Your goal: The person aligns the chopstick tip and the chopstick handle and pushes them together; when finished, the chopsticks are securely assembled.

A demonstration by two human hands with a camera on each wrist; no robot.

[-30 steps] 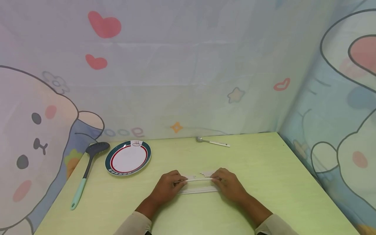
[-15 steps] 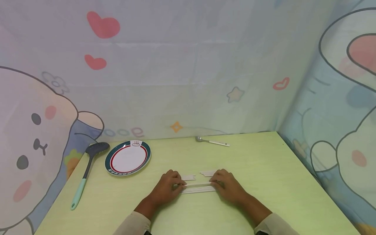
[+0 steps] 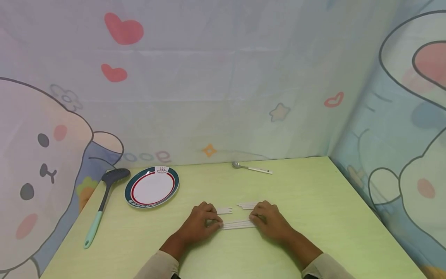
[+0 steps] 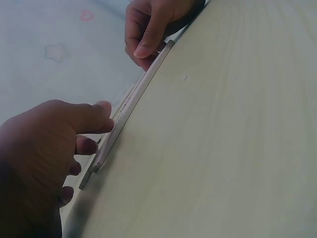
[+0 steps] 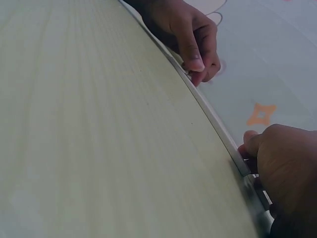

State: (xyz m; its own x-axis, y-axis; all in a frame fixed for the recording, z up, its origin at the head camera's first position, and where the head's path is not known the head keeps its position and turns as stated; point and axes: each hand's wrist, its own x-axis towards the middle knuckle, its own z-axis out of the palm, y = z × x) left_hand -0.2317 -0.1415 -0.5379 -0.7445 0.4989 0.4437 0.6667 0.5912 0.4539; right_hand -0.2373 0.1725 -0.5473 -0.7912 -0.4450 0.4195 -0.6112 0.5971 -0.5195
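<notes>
Near the front of the table, several thin white sticks [image 3: 238, 224] lie side by side in a row. My left hand [image 3: 199, 221] has its thumb and curled fingers at the left end of this row, pinching a stick. At the right end, my right hand [image 3: 270, 219] pinches with thumb and index finger. Both wrist views show a pale stick [image 4: 133, 101] stretching along the tabletop from hand to hand. Behind lie two more groups of white sticks, the left group [image 3: 224, 210] and the right group [image 3: 246, 205], each partly hidden by a hand.
A white plate [image 3: 153, 189] with a green and red rim stands at the back left. Left of it lies a slotted turner [image 3: 104, 203] with a mint handle. A small spoon [image 3: 252, 168] is by the back edge, before a printed cloth [image 3: 209, 77].
Both hands have come slightly towards the front, bringing a stick from beside the rear groups down against the front row. The plate, turner and spoon have stayed put.
</notes>
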